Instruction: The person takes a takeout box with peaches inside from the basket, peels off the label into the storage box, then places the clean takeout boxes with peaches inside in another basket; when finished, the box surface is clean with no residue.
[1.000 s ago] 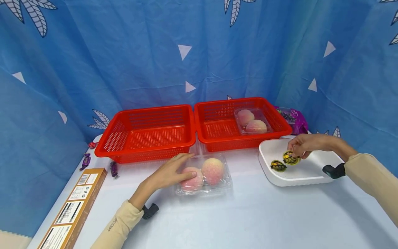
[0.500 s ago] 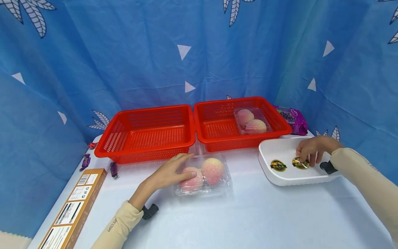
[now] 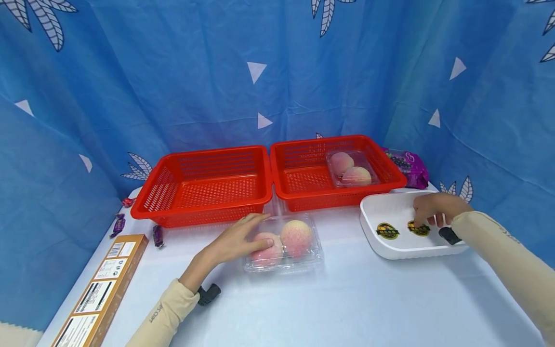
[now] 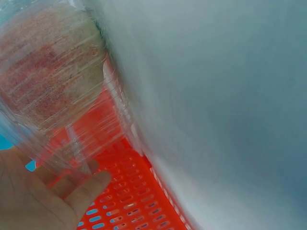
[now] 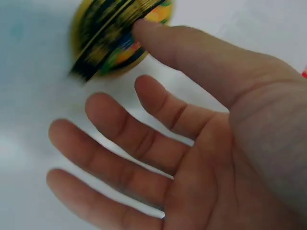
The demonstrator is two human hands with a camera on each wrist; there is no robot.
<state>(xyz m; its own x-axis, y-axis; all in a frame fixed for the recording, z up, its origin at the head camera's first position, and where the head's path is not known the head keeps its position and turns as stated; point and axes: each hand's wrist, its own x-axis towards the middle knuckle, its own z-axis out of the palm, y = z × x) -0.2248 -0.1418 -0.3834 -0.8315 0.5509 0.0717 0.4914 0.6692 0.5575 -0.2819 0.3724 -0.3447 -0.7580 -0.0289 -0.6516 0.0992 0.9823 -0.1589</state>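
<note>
A clear plastic clamshell box point(image 3: 314, 250) with two peaches point(image 3: 297, 238) sits mid-table. My left hand point(image 3: 236, 241) rests on its left end, thumb over the lid and fingers reaching toward the back corner. In the left wrist view a blurred peach point(image 4: 53, 62) shows through the plastic above the fingers. My right hand point(image 3: 438, 208) is inside a white tray point(image 3: 373, 243). Its thumb touches a round black-and-gold sticker point(image 5: 120, 33), while the other fingers spread loosely apart in the right wrist view. A second sticker point(image 3: 387, 231) lies to its left in the tray.
Two red baskets stand behind: the left basket point(image 3: 201, 210) and the right basket point(image 3: 338, 197), which holds another peach box point(image 3: 353, 168). A purple bag point(image 3: 409, 168) is at back right. A long cardboard box point(image 3: 101, 289) and wrapped candies point(image 3: 158, 236) lie left.
My right hand has moved right within the tray and carried one sticker away from the other; that sticker now lies against the tray floor. My left hand and its box have stayed put.
</note>
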